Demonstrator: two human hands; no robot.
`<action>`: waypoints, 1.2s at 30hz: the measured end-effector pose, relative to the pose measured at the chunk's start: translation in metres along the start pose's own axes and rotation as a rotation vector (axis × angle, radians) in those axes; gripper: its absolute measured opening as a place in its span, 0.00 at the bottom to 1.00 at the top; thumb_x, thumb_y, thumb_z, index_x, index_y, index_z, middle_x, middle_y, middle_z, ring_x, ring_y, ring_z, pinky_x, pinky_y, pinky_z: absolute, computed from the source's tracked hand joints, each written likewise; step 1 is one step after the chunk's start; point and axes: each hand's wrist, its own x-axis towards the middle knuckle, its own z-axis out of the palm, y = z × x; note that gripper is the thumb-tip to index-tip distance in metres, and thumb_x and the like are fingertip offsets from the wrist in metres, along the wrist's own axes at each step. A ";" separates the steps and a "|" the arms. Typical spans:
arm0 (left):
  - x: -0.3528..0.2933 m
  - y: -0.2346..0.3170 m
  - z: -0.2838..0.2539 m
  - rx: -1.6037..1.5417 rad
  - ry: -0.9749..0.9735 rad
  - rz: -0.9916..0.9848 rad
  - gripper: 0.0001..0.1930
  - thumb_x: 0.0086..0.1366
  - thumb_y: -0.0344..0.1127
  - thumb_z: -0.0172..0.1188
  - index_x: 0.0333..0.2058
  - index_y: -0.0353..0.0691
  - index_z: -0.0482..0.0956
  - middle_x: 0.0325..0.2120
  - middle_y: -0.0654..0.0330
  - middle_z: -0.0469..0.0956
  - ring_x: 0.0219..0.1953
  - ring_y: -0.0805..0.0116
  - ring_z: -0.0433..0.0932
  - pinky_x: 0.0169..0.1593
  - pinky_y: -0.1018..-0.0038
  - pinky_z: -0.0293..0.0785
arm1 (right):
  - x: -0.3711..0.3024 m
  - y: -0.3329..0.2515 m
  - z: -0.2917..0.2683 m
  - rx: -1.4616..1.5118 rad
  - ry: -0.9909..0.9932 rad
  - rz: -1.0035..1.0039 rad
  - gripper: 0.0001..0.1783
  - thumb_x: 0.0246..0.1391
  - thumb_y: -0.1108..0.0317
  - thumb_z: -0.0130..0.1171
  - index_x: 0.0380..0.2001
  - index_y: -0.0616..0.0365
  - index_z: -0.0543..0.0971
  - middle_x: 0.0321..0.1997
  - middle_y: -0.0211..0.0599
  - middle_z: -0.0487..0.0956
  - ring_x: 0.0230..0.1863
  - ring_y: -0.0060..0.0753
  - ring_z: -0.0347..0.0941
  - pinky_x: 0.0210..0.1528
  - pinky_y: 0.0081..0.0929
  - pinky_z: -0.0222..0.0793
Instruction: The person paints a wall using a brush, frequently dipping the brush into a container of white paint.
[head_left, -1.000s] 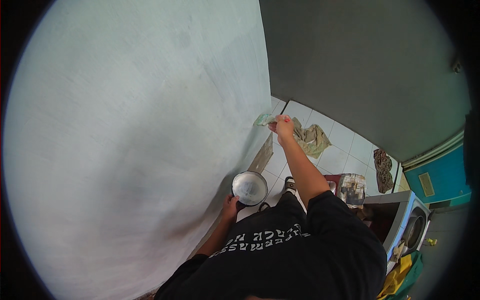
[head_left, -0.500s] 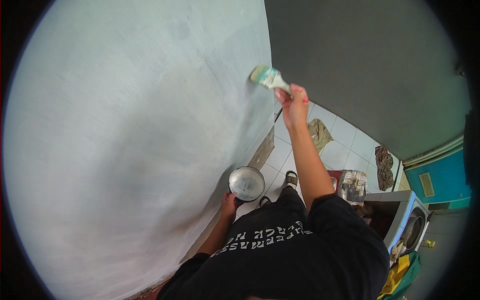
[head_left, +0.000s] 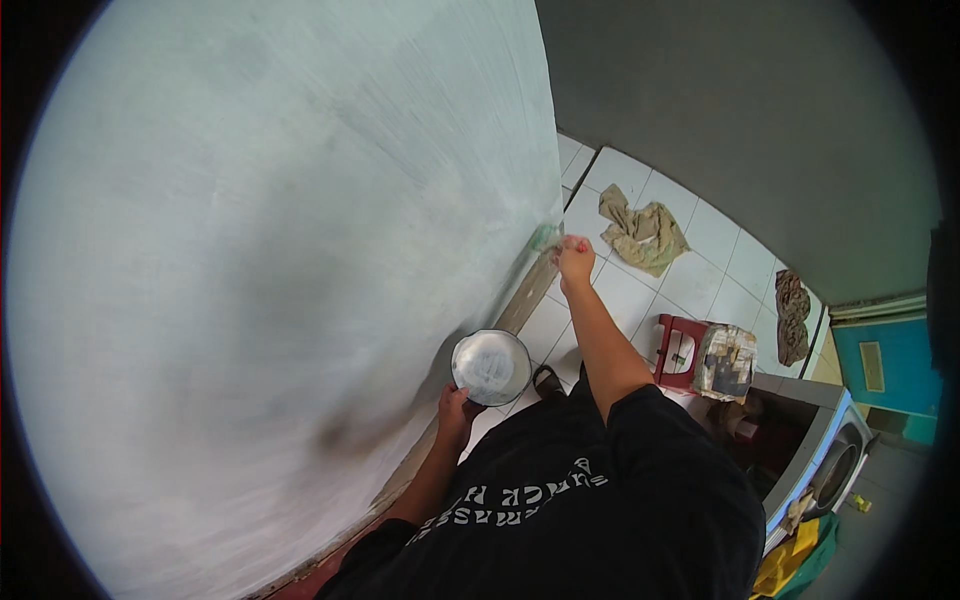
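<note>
My right hand [head_left: 574,262] is closed around the handle of a paintbrush [head_left: 545,238], blurred by motion. The brush's greenish bristle end is against or very close to the right edge of the pale wall [head_left: 300,200], low down near the floor. My left hand [head_left: 456,404] grips the rim of a round, shallow, dark-edged bowl [head_left: 491,367], thumb on the near side. Whitish paint coats the inside of the bowl, which I hold next to the wall. Streaky brush marks show on the wall.
A crumpled beige cloth [head_left: 643,230] lies on the white floor tiles [head_left: 625,295]. To the right stand a red stool [head_left: 679,352], a paint-stained box [head_left: 725,362] and a tiled counter with a stove [head_left: 838,462]. A brown rag [head_left: 793,318] lies beyond, by the grey wall [head_left: 740,130].
My right hand has swept the paintbrush down along the wall's edge, toward its base. The bowl in my left hand has barely shifted. My view has turned, showing more floor and the stool.
</note>
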 end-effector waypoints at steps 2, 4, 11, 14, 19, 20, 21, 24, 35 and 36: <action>0.000 -0.001 0.000 0.004 0.009 -0.012 0.20 0.61 0.37 0.52 0.48 0.32 0.61 0.46 0.46 0.70 0.47 0.51 0.76 0.51 0.55 0.75 | -0.009 -0.029 0.027 -0.018 -0.052 -0.109 0.03 0.59 0.72 0.52 0.34 0.60 0.71 0.31 0.36 0.75 0.29 0.30 0.74 0.31 0.29 0.75; -0.001 0.001 0.000 -0.002 0.016 -0.022 0.20 0.61 0.37 0.52 0.48 0.32 0.62 0.46 0.46 0.70 0.47 0.51 0.76 0.51 0.55 0.75 | -0.030 -0.067 0.055 -0.063 -0.093 -0.181 0.04 0.58 0.72 0.53 0.33 0.61 0.71 0.31 0.37 0.75 0.29 0.29 0.75 0.32 0.28 0.75; 0.010 -0.004 0.000 0.019 0.036 -0.083 0.21 0.60 0.34 0.52 0.49 0.32 0.61 0.46 0.46 0.70 0.46 0.51 0.77 0.50 0.54 0.76 | -0.072 -0.166 0.065 0.379 -0.292 -0.133 0.08 0.60 0.72 0.50 0.41 0.62 0.68 0.37 0.46 0.75 0.37 0.43 0.80 0.36 0.33 0.78; 0.011 -0.002 0.002 0.051 0.035 -0.085 0.22 0.59 0.34 0.51 0.51 0.32 0.61 0.47 0.46 0.69 0.47 0.51 0.76 0.51 0.55 0.76 | -0.045 -0.119 0.040 0.452 -0.313 -0.050 0.08 0.59 0.73 0.50 0.41 0.63 0.68 0.37 0.45 0.76 0.37 0.44 0.80 0.36 0.35 0.79; 0.005 0.013 0.015 0.039 0.028 -0.104 0.28 0.59 0.38 0.50 0.57 0.32 0.58 0.51 0.48 0.67 0.52 0.50 0.73 0.54 0.54 0.73 | 0.007 -0.017 -0.005 0.428 -0.093 0.128 0.08 0.58 0.73 0.51 0.41 0.62 0.67 0.36 0.45 0.75 0.32 0.43 0.79 0.33 0.34 0.78; 0.003 0.015 0.017 0.031 0.015 -0.116 0.30 0.59 0.39 0.50 0.58 0.33 0.57 0.53 0.48 0.67 0.53 0.50 0.72 0.55 0.54 0.72 | 0.014 -0.001 -0.012 0.430 -0.090 0.140 0.08 0.58 0.73 0.51 0.41 0.62 0.67 0.36 0.45 0.75 0.32 0.43 0.79 0.33 0.34 0.78; 0.001 0.015 0.018 0.016 0.002 -0.127 0.31 0.59 0.41 0.50 0.59 0.33 0.56 0.54 0.49 0.66 0.55 0.50 0.71 0.56 0.54 0.71 | 0.017 0.007 -0.015 0.357 -0.034 0.133 0.08 0.59 0.73 0.51 0.40 0.62 0.68 0.35 0.43 0.75 0.33 0.42 0.78 0.33 0.34 0.78; 0.003 0.010 0.013 -0.006 -0.017 -0.114 0.30 0.59 0.40 0.50 0.58 0.33 0.56 0.54 0.48 0.66 0.55 0.50 0.70 0.56 0.54 0.70 | 0.026 0.028 -0.016 0.212 0.075 0.112 0.06 0.59 0.73 0.50 0.39 0.62 0.68 0.34 0.42 0.75 0.32 0.38 0.77 0.33 0.33 0.77; 0.010 0.010 0.016 0.038 -0.064 -0.104 0.25 0.61 0.39 0.49 0.55 0.33 0.58 0.52 0.49 0.68 0.53 0.52 0.73 0.55 0.55 0.71 | -0.050 -0.122 0.060 0.181 -0.150 -0.085 0.05 0.58 0.75 0.51 0.39 0.63 0.70 0.36 0.41 0.75 0.34 0.38 0.78 0.35 0.30 0.77; 0.010 0.012 0.018 0.037 -0.060 -0.117 0.25 0.61 0.38 0.49 0.55 0.34 0.58 0.52 0.49 0.68 0.52 0.53 0.73 0.55 0.56 0.72 | -0.057 -0.136 0.057 0.295 -0.221 -0.052 0.06 0.59 0.74 0.50 0.39 0.62 0.70 0.37 0.42 0.75 0.36 0.41 0.78 0.36 0.31 0.78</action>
